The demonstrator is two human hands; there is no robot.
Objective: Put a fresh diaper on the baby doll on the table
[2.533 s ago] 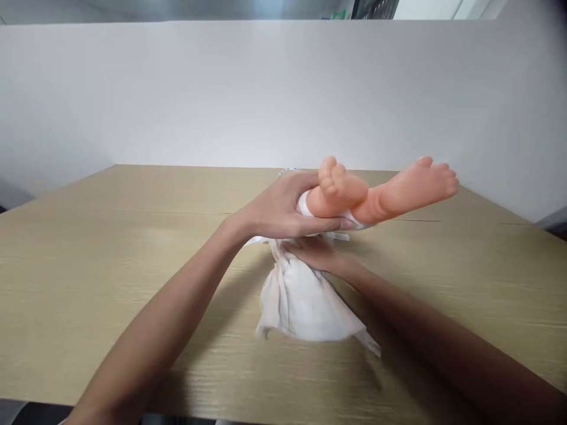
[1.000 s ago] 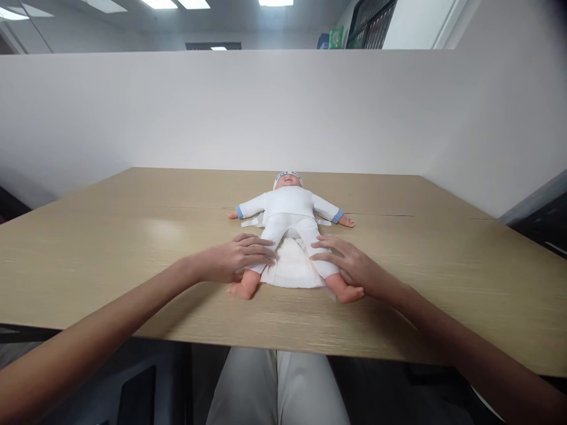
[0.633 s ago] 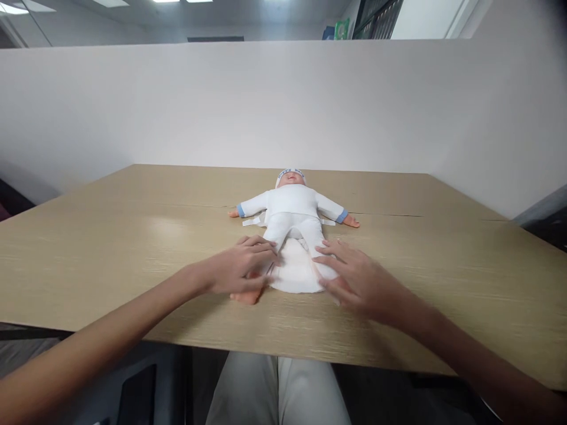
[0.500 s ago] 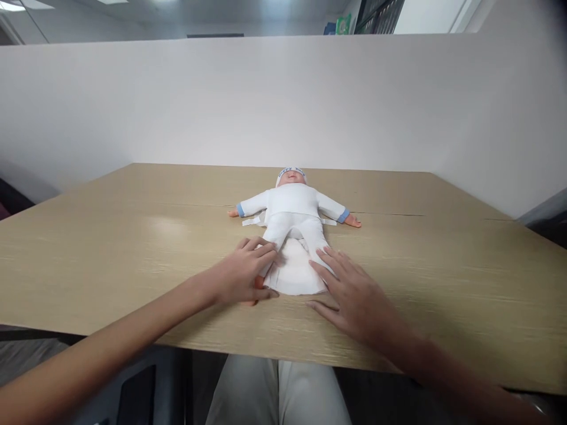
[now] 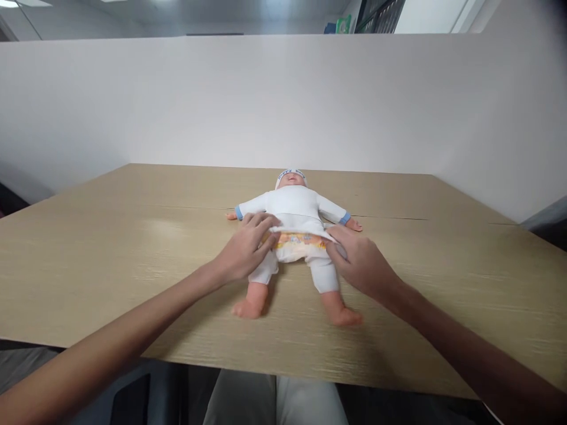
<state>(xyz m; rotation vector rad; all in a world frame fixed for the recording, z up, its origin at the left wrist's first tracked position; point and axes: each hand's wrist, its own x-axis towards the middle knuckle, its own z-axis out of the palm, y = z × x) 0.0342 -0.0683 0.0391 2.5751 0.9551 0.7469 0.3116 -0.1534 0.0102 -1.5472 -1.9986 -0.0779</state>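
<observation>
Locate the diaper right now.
Head view, centre: the diaper covers the doll at the hips, between the left hand and right hand, which touch its top corners.

My left hand (image 5: 241,251) and right hand (image 5: 365,265) are bare, as are my left forearm (image 5: 133,336) and right forearm (image 5: 465,348). At bottom centre, pale trousers (image 5: 274,407), perhaps light grey in the shadow.

1. We see a light wooden table (image 5: 133,248) with a plastic baby doll in a white suit (image 5: 295,206) lying face up.
2. A white diaper with an orange printed band (image 5: 297,248) covers its hips.
3. Our left hand (image 5: 245,251) and right hand (image 5: 361,262) press the diaper's sides at the waist.
</observation>
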